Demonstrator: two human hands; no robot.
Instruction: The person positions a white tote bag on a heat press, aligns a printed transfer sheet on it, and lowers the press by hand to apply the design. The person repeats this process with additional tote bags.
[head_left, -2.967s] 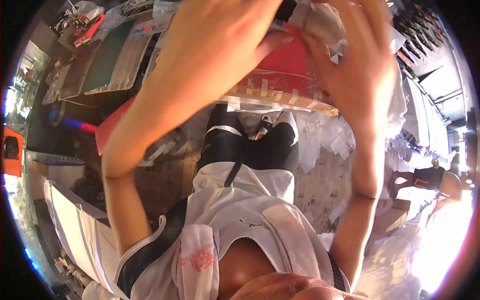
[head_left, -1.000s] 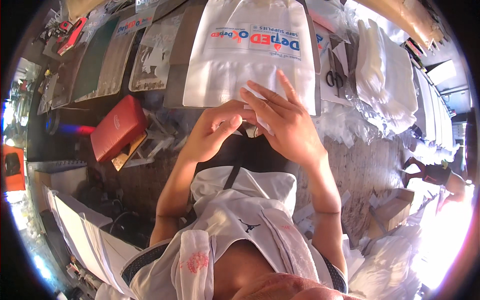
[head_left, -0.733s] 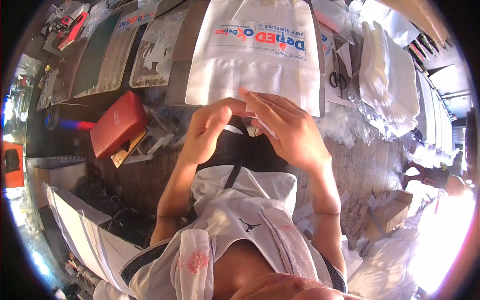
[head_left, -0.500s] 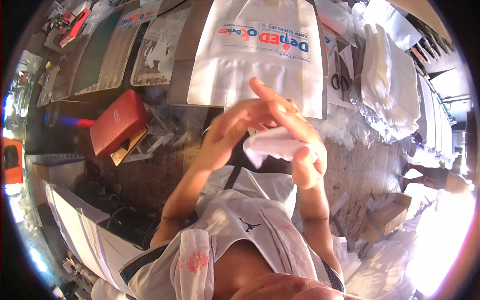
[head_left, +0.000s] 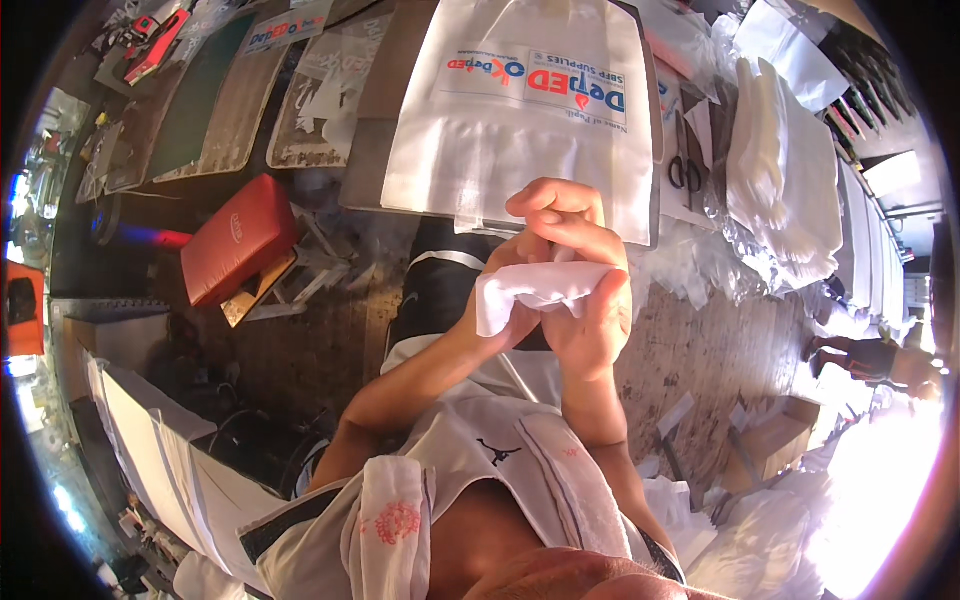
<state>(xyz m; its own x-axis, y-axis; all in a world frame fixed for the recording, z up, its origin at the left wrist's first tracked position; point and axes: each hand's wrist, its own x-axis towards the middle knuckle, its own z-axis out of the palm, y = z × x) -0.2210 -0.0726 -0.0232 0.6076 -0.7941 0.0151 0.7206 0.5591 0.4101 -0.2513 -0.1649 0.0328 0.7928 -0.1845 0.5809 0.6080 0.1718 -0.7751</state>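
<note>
A small white cloth [head_left: 545, 283] hangs in loose folds across both of my hands, below the near edge of the bench. My right hand [head_left: 595, 325] grips it between the thumb and the palm side, its fingers curled over above. Pressed close from the other side, my left hand [head_left: 507, 262] lies partly behind the cloth; its fingertips are hidden. Just beyond the hands, a white printed bag [head_left: 520, 150] with blue and red lettering lies flat on a dark board [head_left: 365, 185].
A red padded stool [head_left: 238, 240] stands left of the hands. Black-handled scissors [head_left: 686, 172] and a stack of white bags [head_left: 785, 180] lie to the right. Several printing frames [head_left: 225, 110] line the bench at left. Far right, another person [head_left: 870, 360] is visible. A cardboard box [head_left: 780, 440] sits lower right.
My hands have come together around the cloth. The left hand moved right and behind it, while the right hand's fingers curled in.
</note>
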